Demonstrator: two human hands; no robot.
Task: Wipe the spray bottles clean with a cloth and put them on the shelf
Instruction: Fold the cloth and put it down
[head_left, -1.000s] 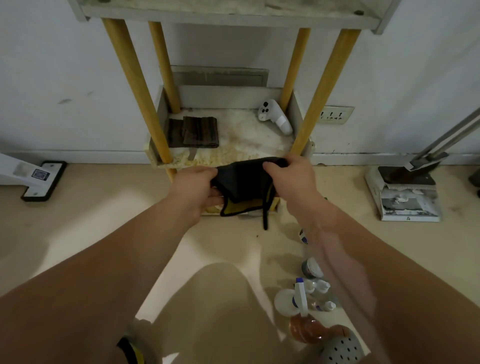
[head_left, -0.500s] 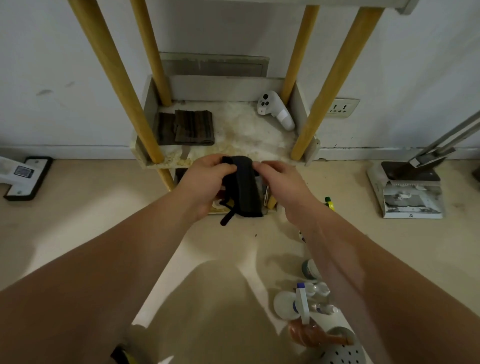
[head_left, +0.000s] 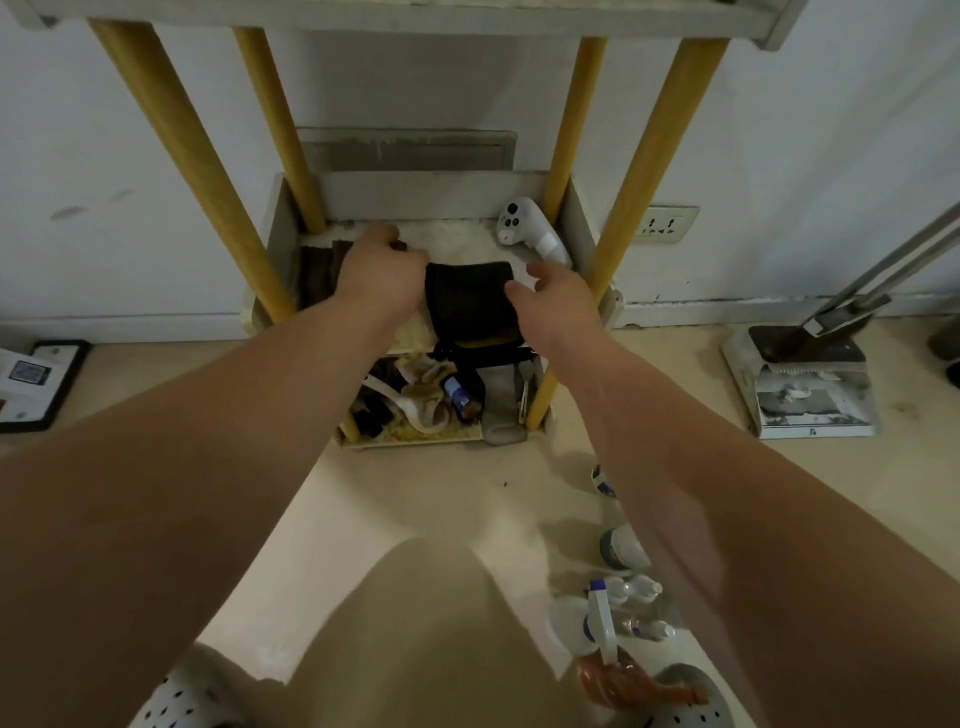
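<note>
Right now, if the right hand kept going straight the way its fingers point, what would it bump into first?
Probably the white controller. The right hand hovers with fingers spread beside the folded black cloth on the shelf, pointing toward the back. Depth is hard to judge, so it might meet the shelf's back wall instead.

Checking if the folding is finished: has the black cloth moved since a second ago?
Yes. The black cloth was held in front of the shelf's front edge; it now lies on that tier, between the brown folded cloth and the white controller.

Both arms outstretched, right grip (head_left: 553, 306) slack.
</note>
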